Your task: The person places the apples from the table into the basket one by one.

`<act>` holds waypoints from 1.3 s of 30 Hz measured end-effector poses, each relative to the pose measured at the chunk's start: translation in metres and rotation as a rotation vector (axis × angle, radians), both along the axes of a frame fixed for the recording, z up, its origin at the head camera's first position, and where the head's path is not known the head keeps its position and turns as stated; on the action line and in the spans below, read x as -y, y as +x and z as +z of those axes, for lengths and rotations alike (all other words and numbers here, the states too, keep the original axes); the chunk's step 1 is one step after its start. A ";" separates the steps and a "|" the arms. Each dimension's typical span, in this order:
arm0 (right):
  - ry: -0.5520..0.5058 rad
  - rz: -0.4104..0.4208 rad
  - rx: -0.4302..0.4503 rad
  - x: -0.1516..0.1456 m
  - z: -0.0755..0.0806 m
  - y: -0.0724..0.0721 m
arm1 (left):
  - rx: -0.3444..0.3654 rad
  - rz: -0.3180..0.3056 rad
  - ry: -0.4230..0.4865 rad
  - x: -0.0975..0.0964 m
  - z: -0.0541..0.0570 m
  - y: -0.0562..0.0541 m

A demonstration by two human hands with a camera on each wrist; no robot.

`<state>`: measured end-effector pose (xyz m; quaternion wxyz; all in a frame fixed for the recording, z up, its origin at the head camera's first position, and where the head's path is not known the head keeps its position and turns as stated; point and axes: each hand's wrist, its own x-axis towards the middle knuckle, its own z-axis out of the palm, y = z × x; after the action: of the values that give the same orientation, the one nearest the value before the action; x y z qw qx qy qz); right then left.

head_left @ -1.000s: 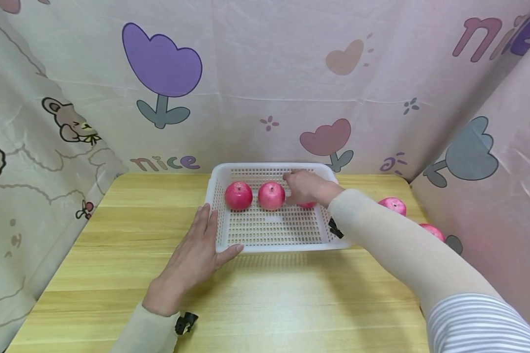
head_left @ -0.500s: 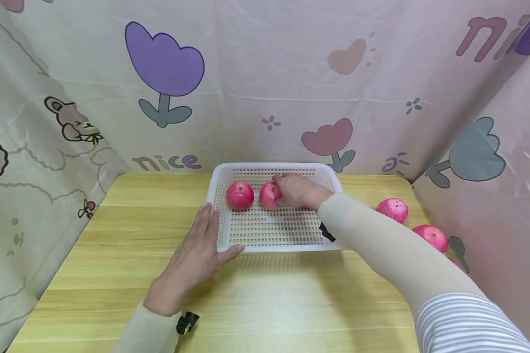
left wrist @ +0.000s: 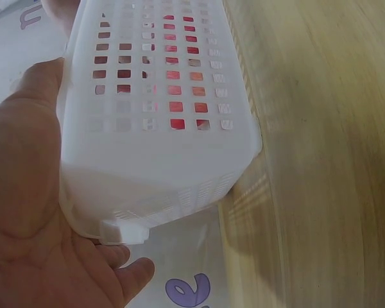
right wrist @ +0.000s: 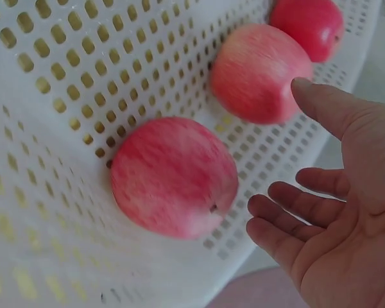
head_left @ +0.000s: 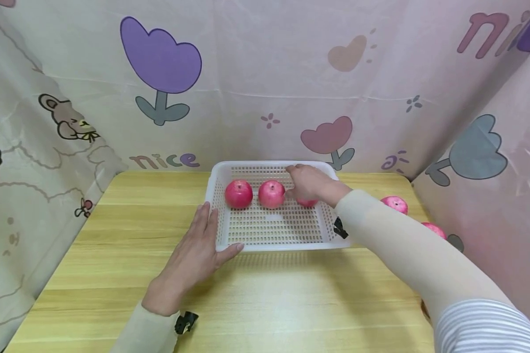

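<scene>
Three red apples stand in a row inside a white perforated plastic basket: the left apple, the middle apple and the right apple. My right hand hovers over the right apple and partly hides it in the head view. In the right wrist view, its spread fingers hold nothing, and the right apple sits apart from them. The thumb tip appears close to the middle apple. My left hand rests against the basket's left end, fingers extended and thumb at the front corner.
Two more apples, a nearer one and a farther one, lie on the wooden table to the right, partly behind my right forearm. A patterned curtain hangs behind and at both sides.
My right hand went left to the middle apple half a second ago, then moved back right above the right apple. My left hand stays at the basket's end.
</scene>
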<state>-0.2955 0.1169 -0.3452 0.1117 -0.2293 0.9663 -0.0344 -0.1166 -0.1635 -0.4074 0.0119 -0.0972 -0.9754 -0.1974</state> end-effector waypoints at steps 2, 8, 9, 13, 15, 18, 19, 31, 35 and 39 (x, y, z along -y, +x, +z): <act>-0.019 -0.013 -0.017 -0.006 0.006 0.001 | -0.003 0.002 -0.003 0.000 0.000 0.000; -0.131 -0.050 -0.053 -0.029 0.023 0.008 | -0.010 0.004 -0.004 0.001 0.002 -0.002; -0.148 -0.052 -0.058 -0.034 0.025 0.010 | -0.008 0.005 -0.003 0.001 0.002 -0.002; -0.206 -0.071 -0.076 -0.050 0.032 0.018 | -0.007 0.006 0.001 0.001 0.002 -0.002; -0.232 -0.086 -0.086 -0.058 0.033 0.024 | -0.011 0.004 0.000 0.001 0.002 -0.003; -0.261 -0.102 -0.117 -0.068 0.034 0.034 | -0.021 0.000 0.000 0.001 0.002 -0.003; -0.274 -0.107 -0.129 -0.071 0.034 0.037 | -0.024 -0.002 0.000 0.001 0.002 -0.003; -0.353 -0.239 -0.241 -0.098 0.029 0.086 | -0.021 -0.008 0.007 0.002 -0.001 0.001; -0.381 -0.299 -0.277 -0.110 0.023 0.097 | -0.020 -0.011 0.010 0.001 -0.001 0.001; -0.384 -0.368 -0.281 -0.124 0.016 0.099 | -0.019 -0.014 0.012 0.001 -0.001 0.001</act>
<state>-0.1970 0.2405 -0.3291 -0.0768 -0.0699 0.9734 -0.2042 -0.1160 -0.1640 -0.4088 0.0204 -0.1060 -0.9733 -0.2024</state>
